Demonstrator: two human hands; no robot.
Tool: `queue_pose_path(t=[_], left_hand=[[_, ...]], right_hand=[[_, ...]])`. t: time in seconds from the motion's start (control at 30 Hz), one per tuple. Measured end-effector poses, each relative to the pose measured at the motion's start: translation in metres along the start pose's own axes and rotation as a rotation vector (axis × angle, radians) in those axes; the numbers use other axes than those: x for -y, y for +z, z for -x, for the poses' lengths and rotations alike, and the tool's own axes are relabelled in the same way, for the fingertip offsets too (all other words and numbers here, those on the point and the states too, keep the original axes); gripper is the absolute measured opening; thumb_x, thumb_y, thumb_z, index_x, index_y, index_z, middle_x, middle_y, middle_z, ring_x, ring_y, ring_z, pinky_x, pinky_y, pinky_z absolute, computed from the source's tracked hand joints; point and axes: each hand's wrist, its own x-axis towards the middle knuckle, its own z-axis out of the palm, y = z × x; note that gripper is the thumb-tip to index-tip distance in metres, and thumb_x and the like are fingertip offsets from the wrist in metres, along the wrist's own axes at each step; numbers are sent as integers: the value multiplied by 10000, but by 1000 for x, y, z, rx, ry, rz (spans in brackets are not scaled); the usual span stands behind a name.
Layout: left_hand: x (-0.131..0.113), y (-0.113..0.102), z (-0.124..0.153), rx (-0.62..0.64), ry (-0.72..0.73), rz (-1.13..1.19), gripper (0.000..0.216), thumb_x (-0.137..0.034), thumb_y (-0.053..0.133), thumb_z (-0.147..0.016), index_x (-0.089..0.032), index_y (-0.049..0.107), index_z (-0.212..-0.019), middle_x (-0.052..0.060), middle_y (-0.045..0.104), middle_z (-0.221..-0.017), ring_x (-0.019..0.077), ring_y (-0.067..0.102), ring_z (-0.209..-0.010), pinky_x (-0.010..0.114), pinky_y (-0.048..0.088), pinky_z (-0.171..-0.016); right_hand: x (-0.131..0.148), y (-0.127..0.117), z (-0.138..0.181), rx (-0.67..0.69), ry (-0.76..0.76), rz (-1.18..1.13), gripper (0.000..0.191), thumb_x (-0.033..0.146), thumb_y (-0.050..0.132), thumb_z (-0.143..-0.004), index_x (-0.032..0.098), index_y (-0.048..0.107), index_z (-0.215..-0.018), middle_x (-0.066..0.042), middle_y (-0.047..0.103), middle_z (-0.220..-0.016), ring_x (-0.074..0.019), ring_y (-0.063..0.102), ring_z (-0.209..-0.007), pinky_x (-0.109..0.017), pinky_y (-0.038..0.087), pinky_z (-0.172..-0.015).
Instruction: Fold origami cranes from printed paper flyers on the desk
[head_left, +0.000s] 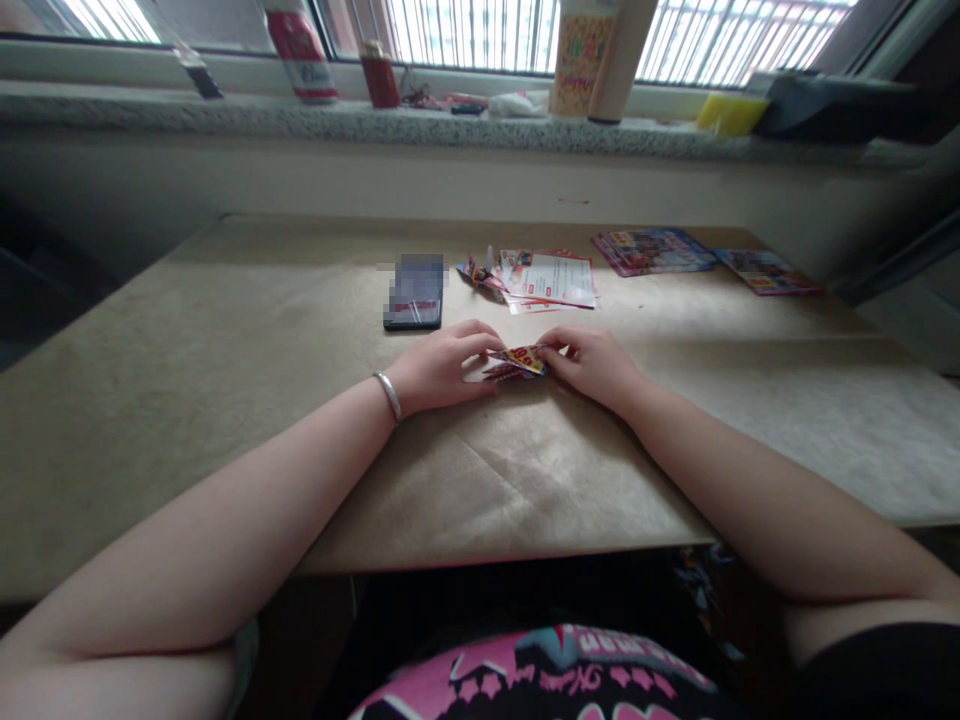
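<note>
A small folded piece of colourful printed paper (526,358) rests on the table between my hands, its layers standing partly apart. My right hand (592,365) pinches its right end between thumb and fingers. At its left end, my left hand (448,368) has the thumb low and the fingers above, closed about the paper's edges; a silver bracelet (388,396) circles that wrist. Just beyond lie a loose stack of printed sheets (555,278) and a crumpled or folded paper piece (478,272). A dark phone (416,292) lies behind my left hand.
Glossy leaflets (656,250) lie at the back right of the table (225,400), with another leaflet pile (769,271) beside them. The granite windowsill (450,127) carries a pink-and-white can (300,50), a red bottle (380,78), a patterned cup (579,60) and a yellow object (731,114).
</note>
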Motion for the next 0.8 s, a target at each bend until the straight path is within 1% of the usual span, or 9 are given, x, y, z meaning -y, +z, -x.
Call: queue_pose_path(t=[0.07, 0.13, 0.27, 0.33, 0.4, 0.5, 0.6, 0.73, 0.8], left_hand=[[1, 1, -1, -28, 24, -47, 205, -306, 610, -862, -173, 656, -1012, 73, 642, -1056, 156, 613, -930, 277, 508, -826], [2, 2, -1, -38, 49, -110, 151, -272, 571, -885, -181, 677, -943, 64, 663, -1026, 147, 617, -888, 271, 498, -796], [3, 0, -2, 0, 79, -251, 151, -199, 587, -854, -204, 704, -950, 46, 695, -1022, 157, 623, -872, 289, 478, -806], [5, 0, -3, 0, 83, -302, 186, -166, 573, -849, -214, 713, -961, 38, 704, -1023, 166, 622, -872, 304, 474, -814], [8, 2, -4, -17, 68, -327, 219, -138, 542, -854, -215, 722, -951, 36, 710, -1012, 172, 619, -862, 313, 475, -808], [12, 6, -4, -19, 27, -324, 300, -79, 490, -836, -215, 733, -948, 38, 716, -1005, 173, 621, -870, 318, 481, -813], [12, 6, -3, 12, 27, -313, 379, -43, 480, -785, -220, 727, -1011, 39, 713, -1052, 177, 623, -918, 336, 479, -872], [7, -1, -1, 59, 96, -307, 349, -104, 526, -802, -237, 719, -1061, 52, 701, -1077, 184, 616, -956, 349, 465, -911], [4, -4, 0, 86, 138, -303, 305, -158, 515, -870, -259, 722, -1069, 49, 699, -1062, 173, 612, -947, 325, 467, -886]], right_hand=[[0, 0, 0, 7, -40, 12, 165, 278, 570, -873, 212, 720, -885, -28, 719, -807, -149, 605, -688, -283, 455, -650], [1, 0, 0, 13, -110, 64, 155, 261, 572, -868, 210, 719, -877, -39, 711, -836, -161, 612, -748, -293, 463, -691], [2, -1, 0, 73, -258, 181, 168, 197, 558, -860, 199, 719, -909, -65, 699, -909, -190, 615, -869, -317, 469, -795], [4, -2, 0, 112, -317, 174, 195, 188, 551, -865, 197, 719, -964, -71, 695, -930, -190, 616, -877, -315, 475, -799], [6, -2, 0, 149, -359, 144, 205, 223, 566, -874, 199, 717, -1011, -74, 696, -936, -190, 618, -867, -320, 485, -793], [8, -3, 0, 196, -390, 123, 210, 297, 595, -880, 210, 727, -1019, -81, 699, -960, -200, 620, -891, -343, 492, -819], [9, -2, 0, 197, -388, 141, 208, 298, 590, -888, 213, 742, -1003, -86, 696, -965, -200, 616, -899, -353, 489, -835], [9, 0, 0, 178, -368, 146, 213, 295, 591, -891, 215, 749, -1010, -86, 692, -952, -197, 615, -882, -346, 489, -814], [8, 0, 0, 175, -346, 139, 221, 283, 569, -906, 213, 753, -1007, -83, 691, -942, -190, 616, -872, -335, 486, -811]])
